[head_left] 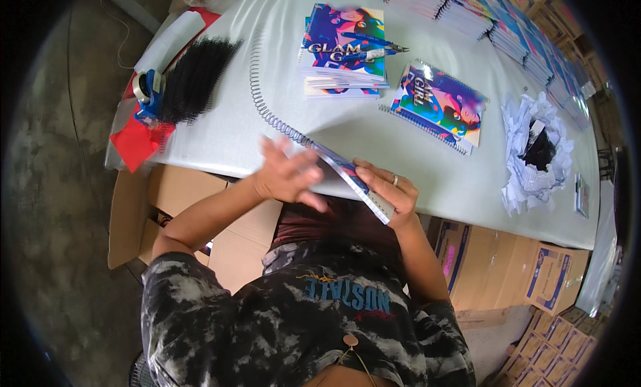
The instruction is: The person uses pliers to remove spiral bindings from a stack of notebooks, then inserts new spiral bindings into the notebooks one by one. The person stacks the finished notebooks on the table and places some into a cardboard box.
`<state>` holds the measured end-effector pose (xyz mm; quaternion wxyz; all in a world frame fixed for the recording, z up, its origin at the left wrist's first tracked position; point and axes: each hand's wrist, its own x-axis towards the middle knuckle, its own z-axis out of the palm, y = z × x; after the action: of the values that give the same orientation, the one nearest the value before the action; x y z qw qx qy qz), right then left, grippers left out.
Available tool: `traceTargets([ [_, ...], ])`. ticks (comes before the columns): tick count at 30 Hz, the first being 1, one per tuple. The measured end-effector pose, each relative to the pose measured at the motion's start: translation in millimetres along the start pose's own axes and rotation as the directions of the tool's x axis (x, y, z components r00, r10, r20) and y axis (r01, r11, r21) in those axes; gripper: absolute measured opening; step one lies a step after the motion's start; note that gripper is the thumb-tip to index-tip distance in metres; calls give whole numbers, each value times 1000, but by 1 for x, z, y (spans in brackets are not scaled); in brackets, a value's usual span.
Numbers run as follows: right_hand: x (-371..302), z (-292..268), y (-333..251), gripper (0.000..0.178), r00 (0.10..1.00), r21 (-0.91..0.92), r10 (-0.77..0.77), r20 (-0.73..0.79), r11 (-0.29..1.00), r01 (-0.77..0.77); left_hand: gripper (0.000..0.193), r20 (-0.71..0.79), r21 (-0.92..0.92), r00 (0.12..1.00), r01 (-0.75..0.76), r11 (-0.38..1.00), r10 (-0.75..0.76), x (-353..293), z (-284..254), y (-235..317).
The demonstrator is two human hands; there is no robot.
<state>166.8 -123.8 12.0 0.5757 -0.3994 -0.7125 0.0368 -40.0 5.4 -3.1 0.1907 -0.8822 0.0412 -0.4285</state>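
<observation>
My right hand (pixel 394 192), with a ring on one finger, grips a notebook (pixel 357 185) by its right end and holds it tilted at the table's near edge. A long dark spiral binding coil (pixel 267 114) runs from the notebook's far left end out across the table in a curve. My left hand (pixel 290 173) is beside the coil and the notebook, its fingers spread and blurred by motion. Whether its fingertips touch the coil I cannot tell. How far the coil goes into the notebook's holes is hidden.
Beyond lies a notebook stack (pixel 334 76) with blue-handled pliers (pixel 367 52) on top. More notebooks (pixel 441 106) lie to the right, near crumpled paper (pixel 534 153) around black scraps. At left are black coils (pixel 197 80) and a tape dispenser (pixel 149 93). Cardboard boxes (pixel 494 267) stand below.
</observation>
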Motion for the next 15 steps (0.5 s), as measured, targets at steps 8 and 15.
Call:
traceTargets([
  [8, 3, 3, 2, 34, 999, 11, 41, -11, 999, -41, 98, -6, -170, 991, 127, 977, -130, -13, 8, 10],
  [15, 3, 8, -8, 34, 999, 37, 37, 1, 999, -37, 102, 62, -201, 960, 281, 938, -274, -19, 15, 34],
])
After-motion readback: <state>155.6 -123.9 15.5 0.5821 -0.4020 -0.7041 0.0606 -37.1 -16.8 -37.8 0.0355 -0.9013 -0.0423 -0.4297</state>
